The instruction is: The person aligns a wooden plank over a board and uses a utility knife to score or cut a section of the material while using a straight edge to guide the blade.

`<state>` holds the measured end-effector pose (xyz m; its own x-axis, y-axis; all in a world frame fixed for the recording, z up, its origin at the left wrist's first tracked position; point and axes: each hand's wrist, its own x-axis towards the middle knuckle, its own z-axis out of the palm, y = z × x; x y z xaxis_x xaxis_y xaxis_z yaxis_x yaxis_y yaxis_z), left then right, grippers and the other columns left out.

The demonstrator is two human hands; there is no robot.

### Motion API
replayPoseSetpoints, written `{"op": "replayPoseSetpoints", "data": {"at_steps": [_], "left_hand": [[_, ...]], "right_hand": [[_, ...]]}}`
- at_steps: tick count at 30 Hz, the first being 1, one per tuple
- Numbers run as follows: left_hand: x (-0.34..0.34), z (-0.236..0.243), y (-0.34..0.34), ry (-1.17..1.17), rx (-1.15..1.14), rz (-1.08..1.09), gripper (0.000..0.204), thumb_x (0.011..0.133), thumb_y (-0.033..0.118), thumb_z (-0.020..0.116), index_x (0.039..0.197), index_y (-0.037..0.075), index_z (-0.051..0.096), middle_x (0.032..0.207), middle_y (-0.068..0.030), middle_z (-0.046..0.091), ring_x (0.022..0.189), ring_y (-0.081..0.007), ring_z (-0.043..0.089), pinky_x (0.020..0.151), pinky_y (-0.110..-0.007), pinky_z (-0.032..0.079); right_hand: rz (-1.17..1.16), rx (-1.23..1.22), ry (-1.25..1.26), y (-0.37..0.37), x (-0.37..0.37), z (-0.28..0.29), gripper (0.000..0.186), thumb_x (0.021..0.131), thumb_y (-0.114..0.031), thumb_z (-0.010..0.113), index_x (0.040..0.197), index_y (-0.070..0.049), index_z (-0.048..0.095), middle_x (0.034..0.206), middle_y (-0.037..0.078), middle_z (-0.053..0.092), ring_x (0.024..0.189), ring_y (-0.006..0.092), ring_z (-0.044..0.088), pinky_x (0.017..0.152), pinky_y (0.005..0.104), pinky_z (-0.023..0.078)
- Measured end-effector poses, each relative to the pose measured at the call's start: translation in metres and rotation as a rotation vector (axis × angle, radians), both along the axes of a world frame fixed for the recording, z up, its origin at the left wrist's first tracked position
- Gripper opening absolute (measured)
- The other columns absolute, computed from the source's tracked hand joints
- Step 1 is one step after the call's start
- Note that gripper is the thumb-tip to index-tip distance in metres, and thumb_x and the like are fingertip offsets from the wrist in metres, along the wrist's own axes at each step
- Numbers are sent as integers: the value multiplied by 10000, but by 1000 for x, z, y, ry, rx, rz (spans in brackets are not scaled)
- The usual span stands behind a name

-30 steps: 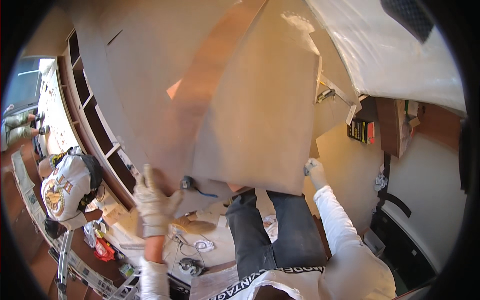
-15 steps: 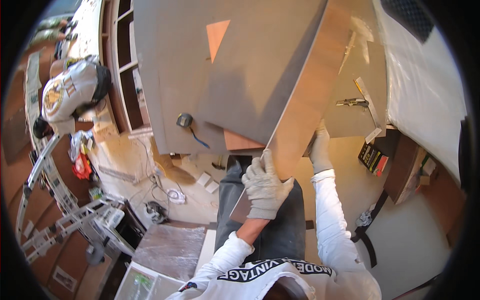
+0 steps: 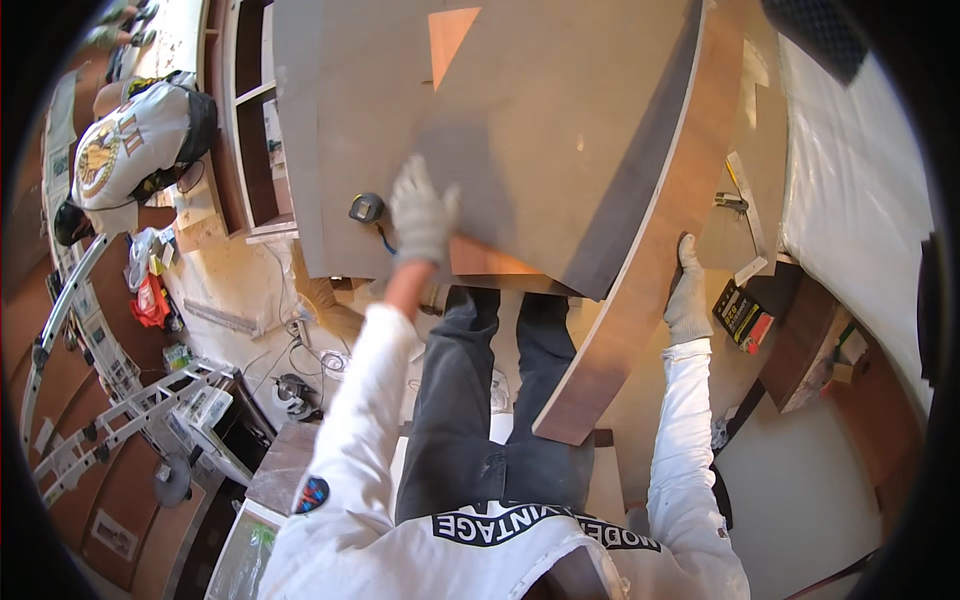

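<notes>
Two hands (image 3: 424, 213) (image 3: 688, 292) forward: left palm-down over grey panels (image 3: 545, 150), right against plank (image 3: 637, 300)

On the table (image 3: 340, 110), a tape measure (image 3: 367, 207) lies left of the left hand (image 3: 423, 212), orange scrap (image 3: 450, 42) beyond; knife (image 3: 732, 202) and square (image 3: 746, 222) beyond the right hand (image 3: 688, 295).

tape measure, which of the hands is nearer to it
Left. The left hand is just right of the tape measure; the right hand is farther right, at the long board.

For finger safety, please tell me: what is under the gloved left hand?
Grey panel shows around the left hand, with a tape measure beside it; whatever lies directly beneath is covered.
</notes>
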<state>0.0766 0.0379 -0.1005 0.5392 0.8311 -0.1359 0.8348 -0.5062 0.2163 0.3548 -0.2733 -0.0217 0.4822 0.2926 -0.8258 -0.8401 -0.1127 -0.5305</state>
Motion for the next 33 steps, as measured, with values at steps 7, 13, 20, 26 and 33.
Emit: {"op": "replayPoseSetpoints", "data": {"at_steps": [7,13,20,26,33], "left_hand": [[49,-56,96,-108,-575,222,691,844,403,796,1368,-12,620,1226,-223,713,1160,-350,681,1005,-436,528],[-18,-90,38,-430,-865,652,648,881,180,799,1435,-56,560,1378,-203,643,1265,-278,611,1076,-374,476],[-54,-96,-40,-345,-737,696,596,907,261,769,1385,-50,595,1311,-200,680,1204,-279,632,1057,-361,467],[-43,-79,-24,-234,-819,453,372,892,296,772,1084,-20,729,980,-164,753,903,-294,692,861,-394,532],[-33,-76,-24,-34,-553,160,372,906,328,743,1034,-20,706,1043,-257,698,1017,-447,655,897,-484,518]], "right_hand": [[29,-19,-66,-31,16,-11,589,1059,-496,573,1413,-26,569,1358,95,642,1227,214,634,1038,364,534],[10,-77,-44,-40,21,-17,616,1053,-506,578,1402,1,581,1325,111,667,1246,211,625,1049,344,512],[392,-925,-694,-57,24,-51,594,1024,-520,625,865,42,737,804,87,706,779,183,615,714,364,490],[220,-705,-611,-77,10,-64,580,1028,-496,639,718,-6,640,646,-34,504,639,107,421,572,329,363],[274,-608,-558,-52,-38,-36,538,1040,-477,624,757,-18,631,671,-27,519,665,105,438,603,310,381]]}}
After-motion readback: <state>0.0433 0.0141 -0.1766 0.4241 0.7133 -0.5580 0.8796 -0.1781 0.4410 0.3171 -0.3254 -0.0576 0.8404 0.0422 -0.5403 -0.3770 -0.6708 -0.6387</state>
